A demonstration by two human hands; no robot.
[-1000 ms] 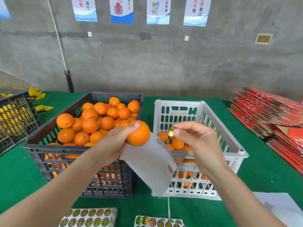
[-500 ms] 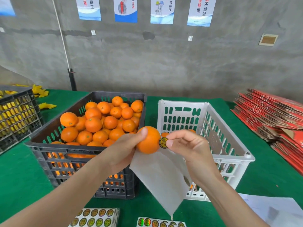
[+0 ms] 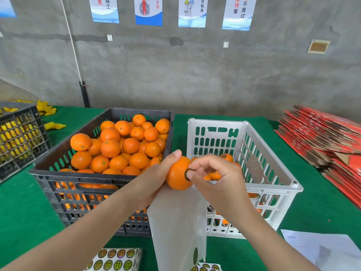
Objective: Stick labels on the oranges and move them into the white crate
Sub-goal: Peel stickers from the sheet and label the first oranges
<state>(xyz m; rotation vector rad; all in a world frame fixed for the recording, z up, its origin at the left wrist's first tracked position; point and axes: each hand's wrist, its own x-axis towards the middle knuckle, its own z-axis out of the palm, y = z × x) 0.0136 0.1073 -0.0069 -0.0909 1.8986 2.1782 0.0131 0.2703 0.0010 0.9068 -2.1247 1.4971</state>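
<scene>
Comparing with a second ago, what is seen to have been changed?

The right hand [image 3: 216, 180] has been brought across from over the white crate [image 3: 273, 187] to the left hand [image 3: 152, 180]. The label [image 3: 185, 174] that was pinched in the air has been laid on the side of the held orange [image 3: 175, 178]. That orange is gripped in the curled fingers of the left hand, in front of the gap between the two crates. A white backing sheet [image 3: 177, 227] is hung beneath it (how the sheet is pinned cannot be told). The label is pressed under the right thumb, the other fingers being curled in.

What is meant by that for the task?

The sticking step is judged all but done for this fruit. Only the move into the white crate is left, once the thumb is lifted.

And the containers, taken from the biggest down?

The dark crate [image 3: 82, 176], on the left, is heaped with oranges [image 3: 121, 147]. No labels are seen on them, so most of the work is judged to lie ahead. The white crate, just beside it on the right, is filled only low down, and one labelled orange [image 3: 226, 157] is seen on top there. Sticker sheets [image 3: 115, 259] are laid at the near edge of the green table [image 3: 23, 212].
</scene>
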